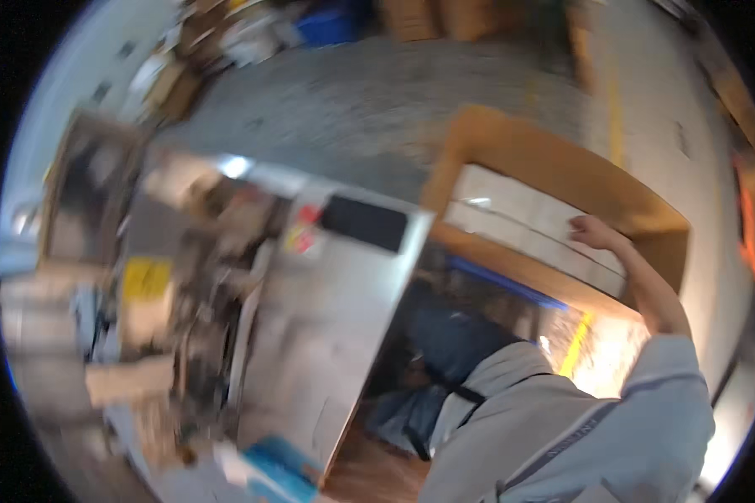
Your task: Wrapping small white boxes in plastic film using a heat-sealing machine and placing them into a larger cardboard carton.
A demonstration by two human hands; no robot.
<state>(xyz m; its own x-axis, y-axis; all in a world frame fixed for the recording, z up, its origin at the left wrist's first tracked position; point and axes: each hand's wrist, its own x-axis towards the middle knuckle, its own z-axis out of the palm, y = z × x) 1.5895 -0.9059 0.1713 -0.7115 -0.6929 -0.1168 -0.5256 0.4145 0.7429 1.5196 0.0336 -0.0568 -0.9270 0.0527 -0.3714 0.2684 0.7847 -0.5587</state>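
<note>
My right hand (597,234) reaches into a large, open-topped cardboard box (554,155) on the right. Its fingers, blurred and partly bent, lie over white, flat-topped packages (512,210) that sit side by side in rows inside. Whether the fingers grip a package or only rest on it cannot be made out. My left hand does not show. Left of the box stands a metal-topped table or machine (327,302) with a dark rectangular panel (365,224) near its far edge.
A blue object (281,469) lies at the metal top's near end. Blurred machine parts and a yellow label (147,279) fill the left side. A blue bar (507,282) runs beside the cardboard box. Cartons (411,18) and a blue bin (325,28) stand on the far floor.
</note>
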